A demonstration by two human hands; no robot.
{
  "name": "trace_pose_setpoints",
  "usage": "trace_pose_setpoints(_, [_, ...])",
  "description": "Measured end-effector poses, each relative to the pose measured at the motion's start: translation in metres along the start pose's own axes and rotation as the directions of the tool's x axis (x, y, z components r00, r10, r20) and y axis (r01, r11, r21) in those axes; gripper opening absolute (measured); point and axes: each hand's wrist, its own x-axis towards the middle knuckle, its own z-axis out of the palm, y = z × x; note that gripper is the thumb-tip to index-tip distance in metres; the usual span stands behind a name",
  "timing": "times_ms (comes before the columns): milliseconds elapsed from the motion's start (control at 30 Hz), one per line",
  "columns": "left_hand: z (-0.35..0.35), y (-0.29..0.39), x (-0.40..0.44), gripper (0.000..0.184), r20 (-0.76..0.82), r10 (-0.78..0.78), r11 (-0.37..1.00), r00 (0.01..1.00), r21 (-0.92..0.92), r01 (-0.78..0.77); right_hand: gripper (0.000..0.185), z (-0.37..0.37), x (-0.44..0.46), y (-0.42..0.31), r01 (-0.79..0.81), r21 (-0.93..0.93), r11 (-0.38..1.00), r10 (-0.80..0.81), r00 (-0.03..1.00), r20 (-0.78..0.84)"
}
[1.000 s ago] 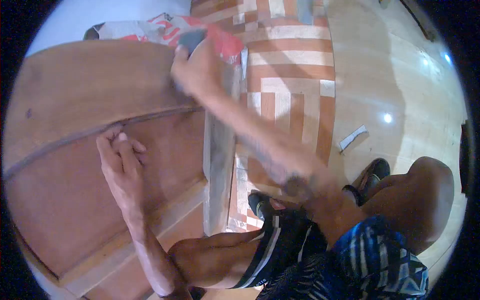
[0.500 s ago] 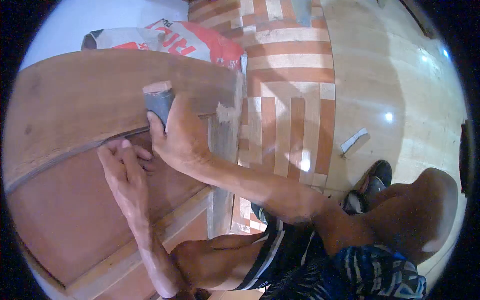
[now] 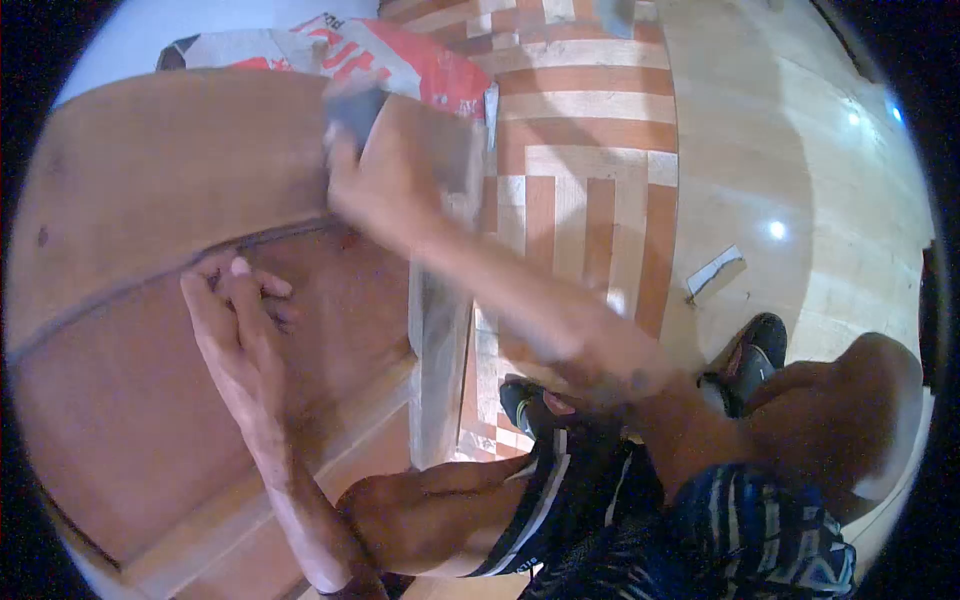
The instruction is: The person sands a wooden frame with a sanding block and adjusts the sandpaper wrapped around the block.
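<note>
My right hand (image 3: 385, 180) grips a dark sandpaper-wrapped sanding block (image 3: 353, 115), blurred by motion, at the upper edge of a curved wooden rail (image 3: 180, 150). The rail belongs to a brown wooden panel piece, perhaps a door or headboard. My left hand (image 3: 240, 320) rests on the reddish-brown inset panel (image 3: 130, 450), just below the groove along the rail. Its fingers are loosely bent and a little apart, with nothing seen in them.
A red and white printed sack (image 3: 430, 70) lies beyond the rail. Patterned tile flooring (image 3: 580, 160) runs to the right, with a small pale scrap (image 3: 715, 272) on the plain tiles. My legs and dark shoes (image 3: 765, 345) are close to the wood's right side.
My right hand has moved the sanding block up and slightly right across the rail towards its far edge. The left hand stays at about the same place on the panel.
</note>
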Motion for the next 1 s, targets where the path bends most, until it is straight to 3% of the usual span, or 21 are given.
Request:
trace_pose_setpoints(33, [-0.001,0.000,-0.002,0.021,-0.018,-0.005,1.000,1.000,-0.014,0.005,0.042,-0.004,0.015,-0.003,-0.121,0.057,0.991,0.119,0.992,0.040])
trace_pose_setpoints(133, [-0.004,-0.003,0.000,0.020,0.000,0.056,0.998,0.998,-0.003,-0.056,0.039,-0.003,0.015,-0.003,-0.077,-0.034,0.996,0.078,0.996,0.047])
trace_pose_setpoints(200, [-0.003,-0.006,0.004,0.020,-0.031,0.125,0.989,0.992,0.084,-0.123,0.038,0.015,-0.040,-0.009,0.307,-0.016,0.951,-0.308,0.949,-0.070])
trace_pose_setpoints(267, [0.000,-0.006,0.004,0.019,-0.031,0.092,0.993,0.995,0.078,-0.090,0.038,0.023,-0.047,-0.013,0.414,-0.154,0.897,-0.438,0.877,-0.197])
trace_pose_setpoints(333, [0.003,-0.001,0.002,0.018,-0.021,-0.030,0.999,0.999,-0.014,0.030,0.041,0.017,-0.029,-0.016,0.253,0.002,0.967,-0.253,0.967,0.024])
trace_pose_setpoints(433, [0.000,-0.004,-0.001,0.017,0.007,0.006,0.998,1.000,-0.067,-0.006,0.042,0.000,0.052,-0.028,-0.117,0.068,0.991,0.102,0.976,0.194])
trace_pose_setpoints(467, [-0.002,-0.003,-0.003,0.017,0.001,0.013,0.998,1.000,-0.060,-0.013,0.044,0.013,0.043,-0.025,-0.024,-0.065,0.998,0.027,0.999,0.044])
trace_pose_setpoints(533, [-0.002,-0.006,0.001,0.017,0.003,0.045,0.998,0.999,-0.048,-0.045,0.043,0.023,-0.027,-0.036,0.243,0.013,0.970,-0.243,0.970,-0.021])
trace_pose_setpoints(567, [0.000,-0.013,0.009,0.016,-0.046,0.146,0.989,0.988,0.019,-0.146,0.043,0.026,-0.047,-0.039,0.362,0.041,0.931,-0.359,0.932,-0.056])
trace_pose_setpoints(633, [0.001,-0.026,0.013,0.016,-0.100,0.316,0.939,0.943,0.174,-0.296,0.043,0.028,-0.038,-0.036,0.458,-0.138,0.878,-0.477,0.864,-0.164])
trace_pose_setpoints(667, [0.000,-0.024,0.009,0.015,-0.063,0.197,0.976,0.978,0.109,-0.190,0.043,0.029,-0.030,-0.035,0.490,-0.228,0.842,-0.533,0.821,-0.204])
trace_pose_setpoints(700, [-0.001,-0.008,0.005,0.015,-0.028,0.074,0.996,0.997,0.048,-0.072,0.045,0.026,-0.004,-0.034,0.310,-0.108,0.945,-0.321,0.941,-0.107])
trace_pose_setpoints(733, [-0.004,0.001,0.001,0.014,0.005,-0.048,0.999,0.999,-0.014,0.048,0.047,0.020,0.021,-0.036,0.105,-0.013,0.994,-0.104,0.994,0.020])
trace_pose_setpoints(833, [-0.004,0.000,-0.003,0.014,-0.047,0.009,0.997,0.999,0.073,-0.005,0.049,0.009,0.035,-0.042,0.071,-0.034,0.997,-0.072,0.997,-0.035])
trace_pose_setpoints(933, [0.000,-0.020,0.002,0.015,-0.105,0.317,0.944,0.942,0.134,-0.303,0.044,0.021,-0.041,-0.055,0.352,0.025,0.936,-0.351,0.936,-0.035])
trace_pose_setpoints(1000, [0.001,-0.005,0.001,0.015,-0.056,0.108,0.991,0.993,0.080,-0.104,0.043,0.025,-0.051,-0.046,0.385,0.032,0.922,-0.384,0.923,-0.034])
